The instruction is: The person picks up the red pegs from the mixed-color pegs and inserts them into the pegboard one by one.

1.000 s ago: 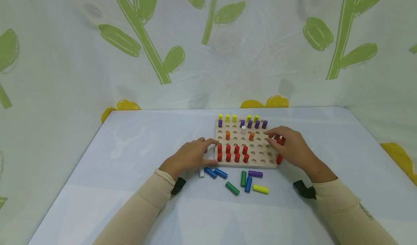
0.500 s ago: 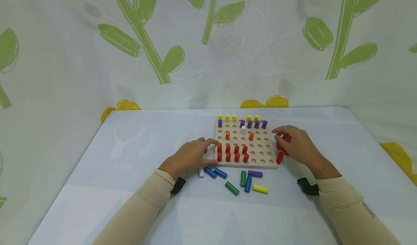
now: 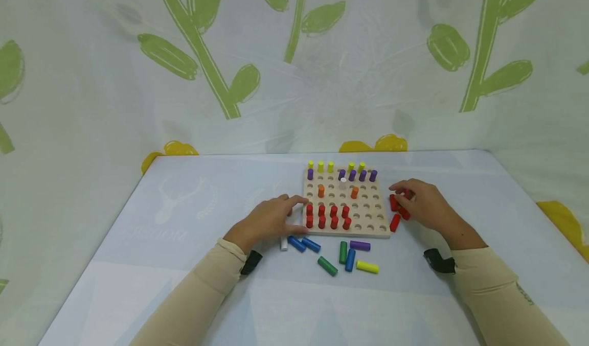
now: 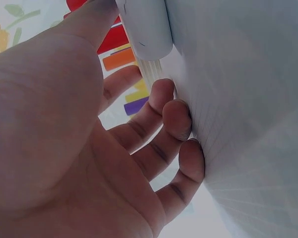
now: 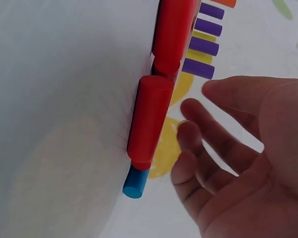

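Observation:
A wooden pegboard (image 3: 372, 213) lies on the table, with red, orange, purple, yellow and white pegs standing in its holes. My left hand (image 3: 269, 218) rests at its left edge, thumb and forefinger spread against the board; in the left wrist view the other fingertips (image 4: 178, 119) touch the tabletop. To the right of the board, my right hand (image 3: 425, 205) hovers over several loose red pegs (image 3: 394, 222), fingers loosely bent. In the right wrist view, nothing lies between its fingers (image 5: 188, 136), and a red peg (image 5: 150, 119) is close by.
In front of the board lie blue pegs (image 3: 350, 260), green pegs (image 3: 327, 266), a purple peg (image 3: 360, 245) and a yellow peg (image 3: 367, 267). A white peg (image 3: 284, 244) lies near my left wrist. A leaf-patterned curtain (image 3: 368, 90) hangs behind the table.
My right hand has moved right, away from the board's edge, uncovering more of the loose red pegs. The left hand has stayed at the board.

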### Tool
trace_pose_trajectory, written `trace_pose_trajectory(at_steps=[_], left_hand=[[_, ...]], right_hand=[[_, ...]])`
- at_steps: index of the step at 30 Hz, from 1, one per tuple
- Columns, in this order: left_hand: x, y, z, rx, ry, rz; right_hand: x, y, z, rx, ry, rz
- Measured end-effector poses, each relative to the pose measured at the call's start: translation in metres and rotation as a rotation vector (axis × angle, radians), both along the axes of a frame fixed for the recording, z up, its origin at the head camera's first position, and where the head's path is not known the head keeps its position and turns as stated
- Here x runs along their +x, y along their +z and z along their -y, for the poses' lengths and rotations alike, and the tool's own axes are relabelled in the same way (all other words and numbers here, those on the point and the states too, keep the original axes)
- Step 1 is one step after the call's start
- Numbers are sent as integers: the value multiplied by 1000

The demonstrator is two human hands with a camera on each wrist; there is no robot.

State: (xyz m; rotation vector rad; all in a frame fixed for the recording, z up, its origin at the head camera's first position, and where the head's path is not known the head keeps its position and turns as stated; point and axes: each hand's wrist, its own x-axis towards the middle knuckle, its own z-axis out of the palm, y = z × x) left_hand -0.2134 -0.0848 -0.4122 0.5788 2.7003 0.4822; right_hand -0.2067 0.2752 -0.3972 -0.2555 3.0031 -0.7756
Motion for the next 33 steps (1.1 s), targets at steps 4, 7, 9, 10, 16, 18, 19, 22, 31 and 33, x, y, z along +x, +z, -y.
trace_pose_trajectory(at_steps=[4, 7, 9, 10, 16, 18, 19, 22, 31, 33], left_hand=[[0, 0, 0, -5, 1, 0], [0, -1, 0, -7, 3, 0], [0, -1, 0, -7, 5, 0], [0, -1, 0, -7, 5, 0], [0, -1, 0, -12, 10, 3], [1, -1, 0, -12, 10, 1], [1, -1, -1, -12, 9, 1], [0, -1, -1, -11, 7, 1], [0, 0, -1, -5, 5, -3], [0, 0, -1, -5, 4, -3]], right_hand=[[-2, -3, -3, 12, 15, 34], [-3, -5, -4, 25, 31, 37], [-4, -6, -4, 28, 43, 42], [-4, -7, -4, 29, 50, 44], [-4, -8, -2, 47, 64, 82], [-4, -8, -1, 56, 61, 95], [-4, -8, -1, 59, 60, 103], [-5, -8, 0, 64, 59, 127], [-6, -8, 2, 74, 57, 154], [-6, -8, 2, 75, 56, 162]])
